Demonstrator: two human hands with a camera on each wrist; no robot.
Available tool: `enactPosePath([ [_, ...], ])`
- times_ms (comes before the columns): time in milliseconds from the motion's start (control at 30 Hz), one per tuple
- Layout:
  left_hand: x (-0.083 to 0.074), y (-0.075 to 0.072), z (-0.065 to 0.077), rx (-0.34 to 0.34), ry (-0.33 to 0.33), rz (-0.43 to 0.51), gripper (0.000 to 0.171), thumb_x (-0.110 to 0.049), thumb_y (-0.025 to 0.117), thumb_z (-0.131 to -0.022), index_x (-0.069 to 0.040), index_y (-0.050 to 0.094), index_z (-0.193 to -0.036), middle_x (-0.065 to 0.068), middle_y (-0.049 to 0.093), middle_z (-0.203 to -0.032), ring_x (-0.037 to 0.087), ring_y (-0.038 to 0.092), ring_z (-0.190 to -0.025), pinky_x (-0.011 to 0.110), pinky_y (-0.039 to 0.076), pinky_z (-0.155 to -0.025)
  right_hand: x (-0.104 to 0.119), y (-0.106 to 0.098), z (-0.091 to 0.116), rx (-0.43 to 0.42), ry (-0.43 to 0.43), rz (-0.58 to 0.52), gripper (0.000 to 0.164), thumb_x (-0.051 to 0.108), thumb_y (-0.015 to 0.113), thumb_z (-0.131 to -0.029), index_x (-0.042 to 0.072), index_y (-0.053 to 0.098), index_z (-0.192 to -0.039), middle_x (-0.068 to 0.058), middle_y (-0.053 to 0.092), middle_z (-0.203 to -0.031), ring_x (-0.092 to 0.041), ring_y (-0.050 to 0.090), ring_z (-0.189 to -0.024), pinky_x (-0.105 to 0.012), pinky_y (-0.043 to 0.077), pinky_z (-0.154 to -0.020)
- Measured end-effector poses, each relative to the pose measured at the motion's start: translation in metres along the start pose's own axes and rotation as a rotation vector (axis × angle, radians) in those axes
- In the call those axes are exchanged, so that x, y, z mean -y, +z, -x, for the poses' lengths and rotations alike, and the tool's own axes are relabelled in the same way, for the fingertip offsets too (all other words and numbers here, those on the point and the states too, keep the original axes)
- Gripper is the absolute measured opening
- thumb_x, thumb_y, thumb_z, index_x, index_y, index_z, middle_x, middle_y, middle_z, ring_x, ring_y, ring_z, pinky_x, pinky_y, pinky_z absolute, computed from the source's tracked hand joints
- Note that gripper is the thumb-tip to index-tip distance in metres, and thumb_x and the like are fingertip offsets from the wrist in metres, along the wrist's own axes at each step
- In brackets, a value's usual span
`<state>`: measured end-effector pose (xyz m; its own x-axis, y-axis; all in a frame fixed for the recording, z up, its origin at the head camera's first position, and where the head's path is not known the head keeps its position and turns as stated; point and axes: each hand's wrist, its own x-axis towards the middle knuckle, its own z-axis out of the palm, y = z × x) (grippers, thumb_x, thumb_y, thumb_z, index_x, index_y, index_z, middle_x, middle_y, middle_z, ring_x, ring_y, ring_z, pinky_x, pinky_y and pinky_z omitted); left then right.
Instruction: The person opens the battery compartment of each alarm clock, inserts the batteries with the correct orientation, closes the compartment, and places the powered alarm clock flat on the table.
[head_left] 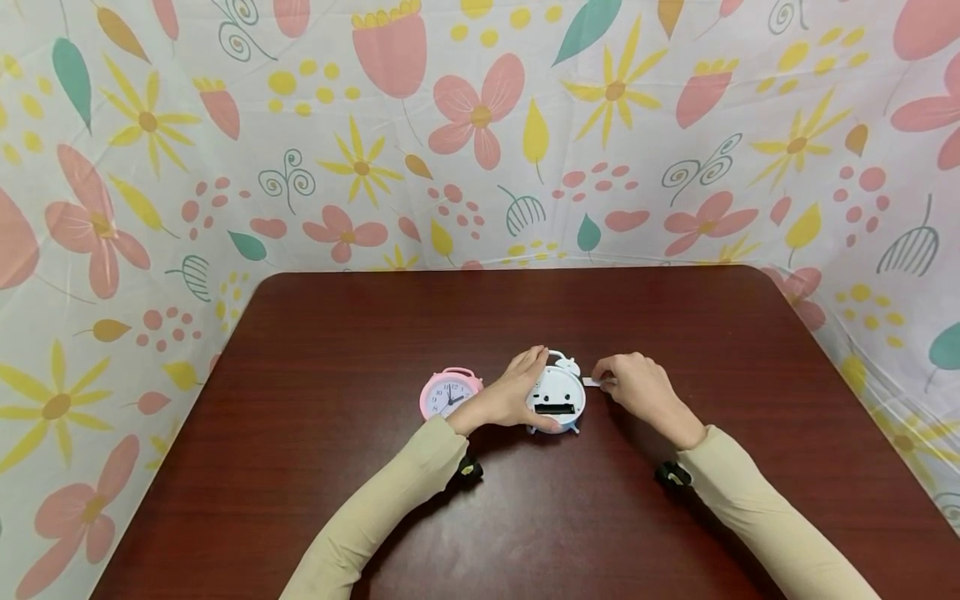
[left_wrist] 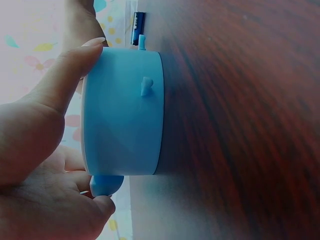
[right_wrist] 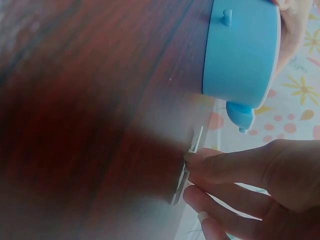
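Observation:
A light-blue alarm clock (head_left: pixel 556 393) lies face down, its white back up and a dark battery slot (head_left: pixel 554 409) open in it. My left hand (head_left: pixel 512 392) holds this clock, with the thumb along its near edge and the fingers towards its bell side; the thumb (left_wrist: pixel 75 70) shows at the rim in the left wrist view. To the clock's right, my right hand (head_left: pixel 636 385) pinches a thin white battery cover (right_wrist: pixel 197 140) between thumb and fingertips, close over the table.
Left of my left hand, a pink alarm clock (head_left: pixel 442 394) lies face up, partly covered by that hand. A dark blue battery (left_wrist: pixel 138 28) rests on the table beyond the blue clock in the left wrist view. Flowered cloth (head_left: pixel 480 167) surrounds the brown table (head_left: pixel 337 333).

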<state>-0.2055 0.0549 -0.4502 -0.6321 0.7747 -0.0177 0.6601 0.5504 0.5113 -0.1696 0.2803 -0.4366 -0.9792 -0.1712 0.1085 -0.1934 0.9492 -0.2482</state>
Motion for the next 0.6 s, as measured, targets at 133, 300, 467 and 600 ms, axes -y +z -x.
enactPosePath([
  [133,-0.001,-0.001,0.001,0.012,-0.002,0.005,0.115,-0.047,0.076,-0.068,0.005,0.009,-0.144,0.021,0.012,-0.152,0.032,0.01,-0.141,0.037,0.016,-0.114,0.0,-0.001,0.0,0.002,0.0,-0.003,0.012,0.009,0.07,-0.072,0.019,0.07,-0.079,-0.005,0.067,-0.074,-0.026,0.059,-0.061,-0.04,0.042,-0.046],
  [300,-0.002,-0.001,0.001,0.014,-0.004,0.004,0.115,-0.047,0.076,-0.068,0.006,0.008,-0.144,0.022,0.011,-0.152,0.032,0.01,-0.141,0.038,0.015,-0.115,-0.002,-0.004,0.0,-0.032,0.007,-0.005,0.008,0.015,0.069,-0.075,0.019,0.071,-0.082,-0.001,0.067,-0.071,-0.02,0.057,-0.059,-0.037,0.041,-0.046],
  [467,-0.002,-0.001,0.0,0.015,-0.004,0.012,0.115,-0.046,0.076,-0.068,0.006,0.007,-0.144,0.021,0.011,-0.152,0.032,0.009,-0.141,0.038,0.015,-0.114,-0.005,-0.009,0.0,-0.069,0.041,-0.005,0.006,0.02,0.065,-0.08,0.019,0.071,-0.083,0.0,0.066,-0.07,-0.022,0.059,-0.059,-0.037,0.04,-0.044],
  [600,-0.002,-0.001,0.001,0.017,-0.008,0.009,0.115,-0.046,0.076,-0.068,0.005,0.008,-0.145,0.021,0.01,-0.152,0.032,0.009,-0.141,0.038,0.015,-0.115,-0.007,-0.012,0.001,-0.072,0.069,-0.001,0.008,0.02,0.063,-0.081,0.018,0.07,-0.084,-0.002,0.065,-0.069,-0.027,0.059,-0.059,-0.04,0.039,-0.043],
])
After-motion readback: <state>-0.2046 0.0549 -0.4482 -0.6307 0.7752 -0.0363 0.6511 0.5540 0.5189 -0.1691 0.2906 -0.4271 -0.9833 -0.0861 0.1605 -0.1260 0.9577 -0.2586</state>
